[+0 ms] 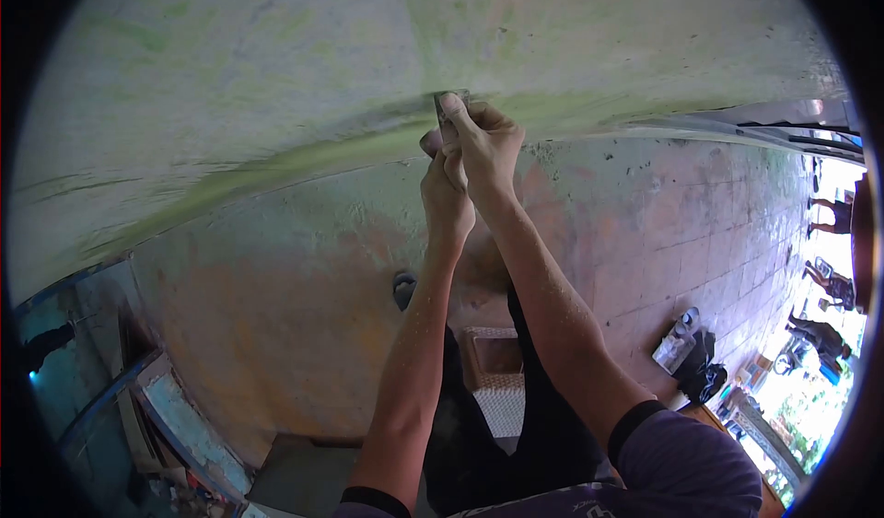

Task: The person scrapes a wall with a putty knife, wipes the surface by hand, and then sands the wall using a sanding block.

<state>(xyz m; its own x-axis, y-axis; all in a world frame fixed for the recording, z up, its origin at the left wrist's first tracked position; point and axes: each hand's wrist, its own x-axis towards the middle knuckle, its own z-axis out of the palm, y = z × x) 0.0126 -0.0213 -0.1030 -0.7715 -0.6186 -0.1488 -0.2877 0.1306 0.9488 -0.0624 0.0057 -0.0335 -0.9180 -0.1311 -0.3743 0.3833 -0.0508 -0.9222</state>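
Note:
Both my hands meet at the lower edge of a large, pale panel (276,67) with green-tinted smudges. A small, dark, flat rectangular piece (444,124) rests against that edge; whether it is sandpaper or a thin block I cannot make out. My right hand (493,150) is closed on it, thumb pressed flat over its face. Just below and to the left, my left hand (448,200) is closed near the lower end of the piece, its fingers partly hidden behind the right hand.
Below is a stained tiled floor (645,223). A woven stool (502,398) stands between my legs, and a dark sandal (403,290) lies nearby. A black bag (702,369) sits at right. Boards and a blue frame (110,398) stand lower left. People (820,334) are outside at far right.

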